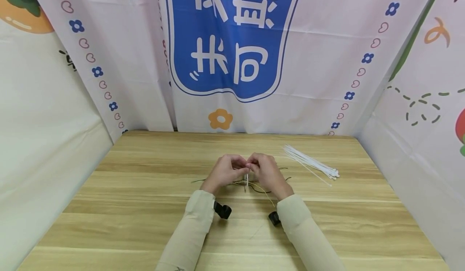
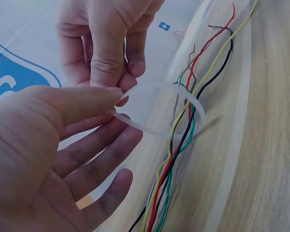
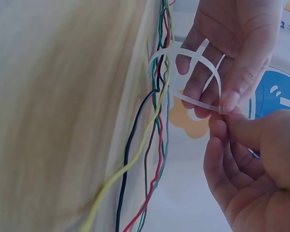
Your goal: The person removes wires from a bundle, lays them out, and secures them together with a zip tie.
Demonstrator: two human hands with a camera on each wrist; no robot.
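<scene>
A white zip tie [image 2: 159, 85] forms a wide, loose loop around a bundle of thin wires [image 3: 160, 104] in yellow, red, black, green and grey. My left hand [image 1: 226, 171] pinches the tie between thumb and fingers where its ends meet, above the wires. Against it, fingertips close together, my right hand [image 1: 268, 173] pinches the same spot. The tie's head is mostly hidden by the fingertips. In the left wrist view, the left hand's lower fingers are spread beside the loop. The wires lie along the wooden table [image 1: 145, 222], with loose ends fanning out.
To the right of my hands lies a pile of white zip ties [image 1: 310, 162], one of them angled away from the others. Black wrist cameras [image 1: 224, 211] are strapped at both cuffs. A printed curtain [image 1: 145, 81] hangs behind the table's far edge.
</scene>
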